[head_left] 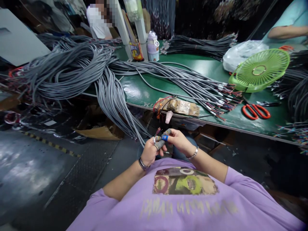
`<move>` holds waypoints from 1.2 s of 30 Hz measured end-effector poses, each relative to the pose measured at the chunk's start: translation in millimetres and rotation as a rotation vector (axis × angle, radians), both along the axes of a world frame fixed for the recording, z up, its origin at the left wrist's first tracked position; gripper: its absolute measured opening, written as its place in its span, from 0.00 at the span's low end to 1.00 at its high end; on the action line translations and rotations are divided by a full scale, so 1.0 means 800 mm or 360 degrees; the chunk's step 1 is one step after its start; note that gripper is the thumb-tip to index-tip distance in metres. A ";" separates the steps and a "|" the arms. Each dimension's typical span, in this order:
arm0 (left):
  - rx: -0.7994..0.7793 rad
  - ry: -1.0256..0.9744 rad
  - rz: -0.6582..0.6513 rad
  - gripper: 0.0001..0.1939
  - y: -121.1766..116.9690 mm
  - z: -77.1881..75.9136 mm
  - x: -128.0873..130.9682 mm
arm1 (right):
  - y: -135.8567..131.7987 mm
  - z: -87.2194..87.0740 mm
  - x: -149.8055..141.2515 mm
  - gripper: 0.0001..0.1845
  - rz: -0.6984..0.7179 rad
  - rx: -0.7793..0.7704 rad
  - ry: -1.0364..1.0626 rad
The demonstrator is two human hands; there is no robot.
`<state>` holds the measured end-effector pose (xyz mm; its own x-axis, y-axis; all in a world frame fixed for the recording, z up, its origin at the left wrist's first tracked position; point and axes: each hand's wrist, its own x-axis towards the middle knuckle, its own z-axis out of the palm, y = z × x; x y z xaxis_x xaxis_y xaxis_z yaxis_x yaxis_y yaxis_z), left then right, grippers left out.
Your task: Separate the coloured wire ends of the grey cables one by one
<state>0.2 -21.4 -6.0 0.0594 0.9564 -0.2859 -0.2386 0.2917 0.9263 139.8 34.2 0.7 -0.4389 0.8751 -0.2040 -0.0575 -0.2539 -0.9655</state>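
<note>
My left hand [149, 152] and my right hand [177, 140] meet just above my lap, both with taped fingertips. They pinch the end of a grey cable [134, 130] whose thin coloured wires [157, 131] fan out between the fingers. That cable belongs to a thick bundle of grey cables [72, 67] that hangs down from the green table [207, 65] toward my hands. A bracelet sits on each wrist.
Red-handled scissors [256, 111] and a green fan [262, 70] lie on the right of the table. A taped wooden block [179, 106] sits at the table's near edge. A bottle [153, 47] and other people are at the far side.
</note>
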 end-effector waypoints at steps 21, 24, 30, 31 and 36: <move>-0.0178 -0.0204 0.0192 0.17 0.009 -0.004 0.000 | -0.012 -0.009 -0.005 0.16 -0.0186 -0.0007 0.0074; -0.0080 -0.0123 0.0205 0.16 0.007 -0.005 0.000 | -0.013 -0.011 -0.002 0.15 -0.0183 0.0021 0.0051; 0.0025 0.0040 0.0131 0.16 0.005 -0.005 -0.001 | -0.015 -0.011 0.002 0.14 -0.0198 0.0051 0.0024; 0.0028 0.0046 0.0131 0.16 0.006 -0.004 -0.001 | -0.016 -0.010 0.002 0.14 -0.0210 0.0076 0.0025; 0.0018 0.0087 0.0120 0.15 0.009 0.004 0.000 | -0.015 -0.005 0.006 0.13 -0.0229 0.0167 0.0001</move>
<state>-0.1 -13.8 -2.9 -0.0285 0.9608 -0.2757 -0.2086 0.2640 0.9417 144.7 22.3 -3.5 -0.3080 0.9453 -0.1076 -0.0867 -0.1406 -0.9863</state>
